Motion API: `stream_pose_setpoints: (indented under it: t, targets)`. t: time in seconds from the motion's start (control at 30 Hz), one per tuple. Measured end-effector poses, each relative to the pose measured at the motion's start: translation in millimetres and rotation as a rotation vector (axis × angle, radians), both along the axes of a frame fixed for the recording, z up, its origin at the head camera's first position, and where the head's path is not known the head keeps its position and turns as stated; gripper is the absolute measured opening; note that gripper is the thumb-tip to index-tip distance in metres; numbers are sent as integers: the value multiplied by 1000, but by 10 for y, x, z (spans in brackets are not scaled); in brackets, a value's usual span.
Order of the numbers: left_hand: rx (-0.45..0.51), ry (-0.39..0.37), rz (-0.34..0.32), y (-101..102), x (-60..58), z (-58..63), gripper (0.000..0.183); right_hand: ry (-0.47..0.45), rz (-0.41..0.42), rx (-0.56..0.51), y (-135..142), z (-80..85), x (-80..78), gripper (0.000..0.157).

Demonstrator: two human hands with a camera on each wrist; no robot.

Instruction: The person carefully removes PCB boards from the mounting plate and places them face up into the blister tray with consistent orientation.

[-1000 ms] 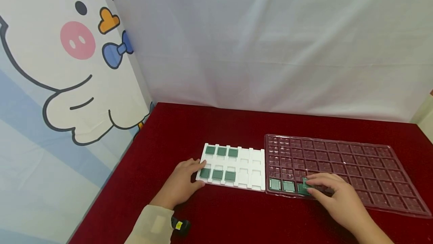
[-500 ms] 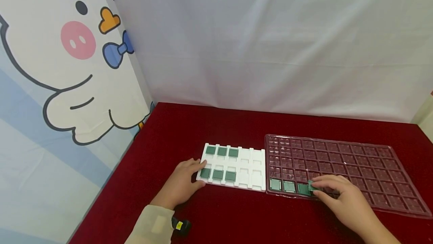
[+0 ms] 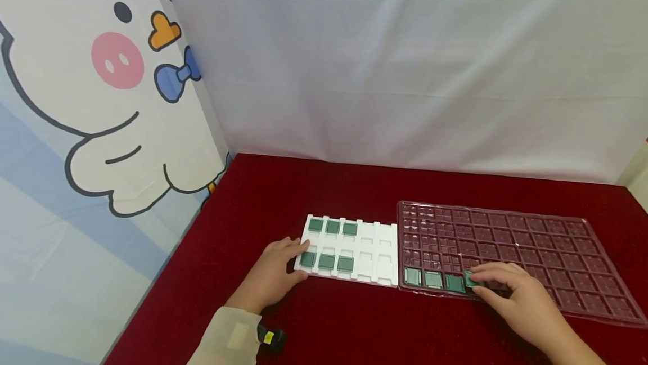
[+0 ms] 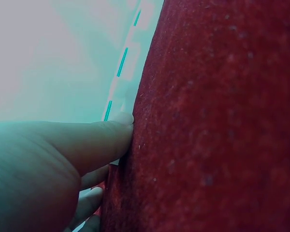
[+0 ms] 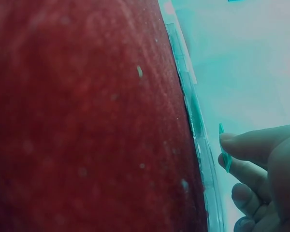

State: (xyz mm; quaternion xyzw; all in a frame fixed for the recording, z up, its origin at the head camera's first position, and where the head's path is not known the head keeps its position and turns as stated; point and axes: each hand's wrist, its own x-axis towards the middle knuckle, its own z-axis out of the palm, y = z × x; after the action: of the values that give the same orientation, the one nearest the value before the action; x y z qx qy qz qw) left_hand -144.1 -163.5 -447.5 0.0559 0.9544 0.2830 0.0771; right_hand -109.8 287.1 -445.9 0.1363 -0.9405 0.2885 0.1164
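Observation:
At the left end of a white tray (image 3: 354, 244), my left hand (image 3: 270, 275) holds the corner, its thumb (image 4: 106, 137) against the near edge. Green square chips (image 3: 326, 262) fill several of that tray's slots, in two rows. My right hand (image 3: 516, 297) pinches one green chip (image 5: 225, 150) between thumb and fingertips, tilted on edge over the front row of a clear plastic tray (image 3: 511, 224). Left of it in that row lie a plain green chip (image 3: 455, 283) and two with pale striped faces, one being the striped chip (image 3: 412, 276).
Both trays lie side by side on a dark red cloth (image 3: 304, 185). White fabric (image 3: 405, 72) hangs behind the table, and a cartoon-printed sheet (image 3: 66, 129) hangs at the left. A black wrist strap (image 3: 270, 338) sits below the left sleeve.
My right hand has shifted slightly right with the pinched chip, uncovering the plain green chip beside it. The left hand and the white tray stay in place.

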Motion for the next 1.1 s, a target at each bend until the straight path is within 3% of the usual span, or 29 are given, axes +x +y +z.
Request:
stream_pose_setpoints:
  t: [1.1]
  targets:
    - [16, -1, -11, -9, 2, 22, 64, -28, 3, -10, 73, -97, -19, 26]
